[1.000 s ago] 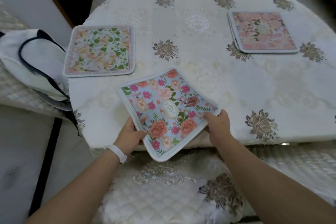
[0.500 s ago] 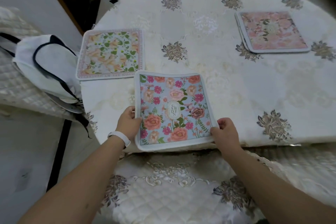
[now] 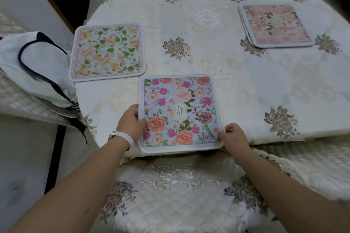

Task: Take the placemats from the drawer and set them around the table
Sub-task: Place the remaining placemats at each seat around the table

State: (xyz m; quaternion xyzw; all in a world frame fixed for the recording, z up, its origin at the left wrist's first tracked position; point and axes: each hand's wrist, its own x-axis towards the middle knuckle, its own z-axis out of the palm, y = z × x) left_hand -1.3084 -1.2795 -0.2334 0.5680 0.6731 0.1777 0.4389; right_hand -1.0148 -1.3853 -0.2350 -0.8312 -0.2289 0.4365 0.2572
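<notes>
Blue placemat (image 3: pixel 180 113): I've got it flat on the table (image 3: pixel 208 62), at the near edge.
Left hand (image 3: pixel 130 121): pinching the mat's left edge, thumb on top; white wristband (image 3: pixel 124 136) showing.
Right hand (image 3: pixel 233 137): fingers curled at the near right corner.
Green-leaf placemat (image 3: pixel 107 52): flat, far left, just beside the blue one.
Pink placemat (image 3: pixel 276 25): far right, well apart; possibly a second mat beneath, I can't be sure.
Chair (image 3: pixel 180 195): quilted, below me.

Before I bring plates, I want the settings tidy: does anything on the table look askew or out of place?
The pink placemat at the far right lies on at least one second mat, whose edge peeks out along its left side. The blue floral placemat, held by the left hand and right hand, looks square.
</notes>
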